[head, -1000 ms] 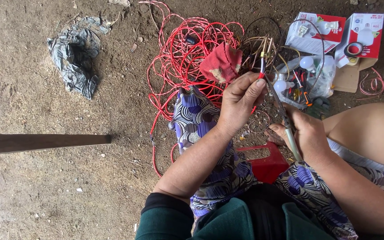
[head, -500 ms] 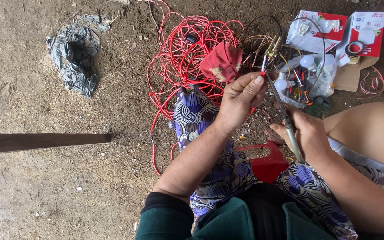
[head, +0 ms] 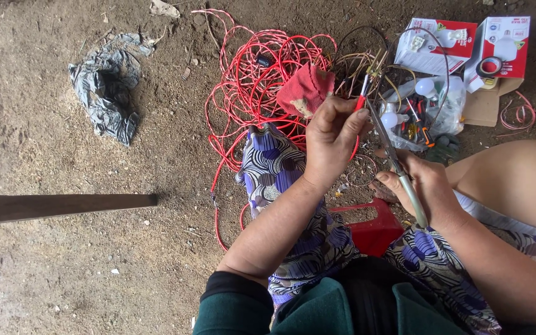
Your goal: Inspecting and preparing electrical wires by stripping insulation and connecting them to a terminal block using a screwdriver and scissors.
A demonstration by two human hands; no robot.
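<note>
Hands (head: 333, 139) on thin red wire (head: 360, 102)

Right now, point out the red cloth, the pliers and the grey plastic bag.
red cloth (head: 306, 90), head view, middle of the crumpled fabric.
pliers (head: 412, 197), head view, pale handle in the right hand.
grey plastic bag (head: 108, 90), head view, its crumpled middle.

Two bare hands are at work. One tangled pile of thin red wire (head: 259, 87) lies on the dirt, with one crumpled red cloth (head: 305, 90), two red-and-white cardboard boxes (head: 502, 43), one crumpled grey plastic sheet (head: 108, 93) and one long dark wooden plank (head: 57, 206).
</note>
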